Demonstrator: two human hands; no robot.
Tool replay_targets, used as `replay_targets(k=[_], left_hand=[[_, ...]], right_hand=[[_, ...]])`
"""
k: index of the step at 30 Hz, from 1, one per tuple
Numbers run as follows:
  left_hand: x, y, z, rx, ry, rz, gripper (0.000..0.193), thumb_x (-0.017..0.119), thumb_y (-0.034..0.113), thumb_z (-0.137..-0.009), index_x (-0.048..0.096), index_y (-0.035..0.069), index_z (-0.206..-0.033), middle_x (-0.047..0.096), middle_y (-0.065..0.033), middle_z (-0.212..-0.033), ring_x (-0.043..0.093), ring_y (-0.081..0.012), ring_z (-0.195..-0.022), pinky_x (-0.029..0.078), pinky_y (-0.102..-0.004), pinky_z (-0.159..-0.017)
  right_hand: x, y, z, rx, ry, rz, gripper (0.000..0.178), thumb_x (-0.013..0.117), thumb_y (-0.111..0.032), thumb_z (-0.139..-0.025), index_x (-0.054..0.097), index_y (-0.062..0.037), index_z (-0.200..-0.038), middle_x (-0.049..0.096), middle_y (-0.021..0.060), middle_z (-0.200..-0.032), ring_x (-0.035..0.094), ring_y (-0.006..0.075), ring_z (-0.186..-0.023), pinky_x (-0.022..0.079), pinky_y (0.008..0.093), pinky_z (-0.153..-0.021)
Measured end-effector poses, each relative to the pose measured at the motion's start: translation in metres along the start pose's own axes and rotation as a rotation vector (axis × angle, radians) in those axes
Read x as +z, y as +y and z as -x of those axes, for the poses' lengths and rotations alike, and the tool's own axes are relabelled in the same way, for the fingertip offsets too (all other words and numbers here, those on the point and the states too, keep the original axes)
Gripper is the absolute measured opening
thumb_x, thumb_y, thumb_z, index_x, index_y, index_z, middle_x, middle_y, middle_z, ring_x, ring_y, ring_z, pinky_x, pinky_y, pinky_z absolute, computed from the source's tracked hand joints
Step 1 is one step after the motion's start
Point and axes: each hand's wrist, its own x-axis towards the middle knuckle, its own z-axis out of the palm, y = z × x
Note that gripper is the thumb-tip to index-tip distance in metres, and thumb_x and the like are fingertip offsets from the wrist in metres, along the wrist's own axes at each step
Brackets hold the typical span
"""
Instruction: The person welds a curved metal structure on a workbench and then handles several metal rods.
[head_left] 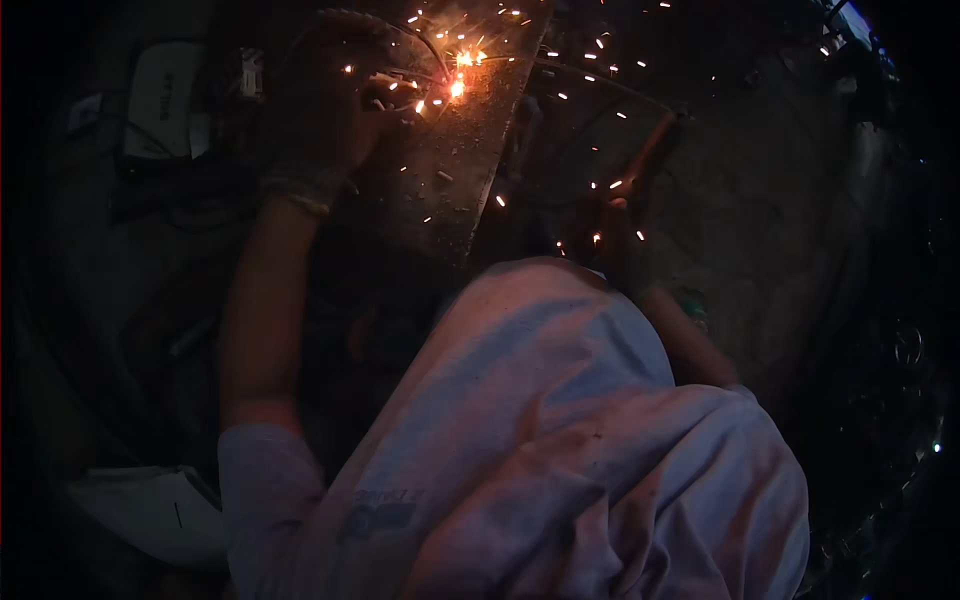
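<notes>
Near the top centre, a bright welding arc [458, 86] throws sparks over a flat metal plate [450, 180]. My left hand [335, 125], in a dark work glove, is just left of the arc. Its fingers look closed around a small piece at the plate, too dark to make out. A thin curved rod or wire arches over it towards the glow. On the right, my right hand [620, 215], mostly in shadow, grips a welding electrode holder [652, 150]. From the holder's far end a long thin electrode [590, 76] runs left to the arc.
A pale box-shaped case [160, 100] with a dark rim stands at the far left. A whitish sheet or panel [150, 515] lies at lower left. Pale cloth [560, 400] of my clothing fills the lower middle. Sparks scatter right across the dark floor [760, 210].
</notes>
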Motion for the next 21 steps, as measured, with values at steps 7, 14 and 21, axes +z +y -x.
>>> replay_targets(k=[7,14,21], left_hand=[[-0.018,0.004,0.005,0.022,-0.009,-0.15,0.076,0.086,0.033,-0.076,0.057,0.018,-0.145,0.064,-0.0138,-0.134,0.065,-0.0284,-0.119,0.053,-0.0409,-0.099],[-0.031,0.014,0.003,-0.094,-0.16,-0.27,0.08,0.084,0.042,-0.077,0.054,0.018,-0.148,0.059,-0.0174,-0.145,0.064,-0.0344,-0.122,0.051,-0.0442,-0.103],[-0.025,0.012,0.005,-0.113,-0.143,-0.301,0.076,0.084,0.038,-0.079,0.055,0.024,-0.147,0.054,-0.0108,-0.15,0.044,-0.034,-0.143,0.038,-0.0461,-0.12]], right_hand=[[0.013,-0.069,-0.016,0.394,0.093,-0.653,0.047,0.063,-0.036,-0.102,0.049,-0.0033,-0.132,0.061,0.0046,-0.101,0.059,0.0119,-0.085,0.051,0.0299,-0.074],[0.02,-0.055,-0.012,0.385,0.042,-0.65,0.059,0.064,-0.04,-0.101,0.042,-0.0006,-0.138,0.063,0.0058,-0.101,0.062,0.0145,-0.083,0.054,0.0316,-0.073],[0.019,-0.063,-0.014,0.407,0.028,-0.726,0.062,0.066,-0.039,-0.1,0.04,-0.0006,-0.141,0.064,0.0061,-0.102,0.065,0.0158,-0.084,0.056,0.0324,-0.074]])
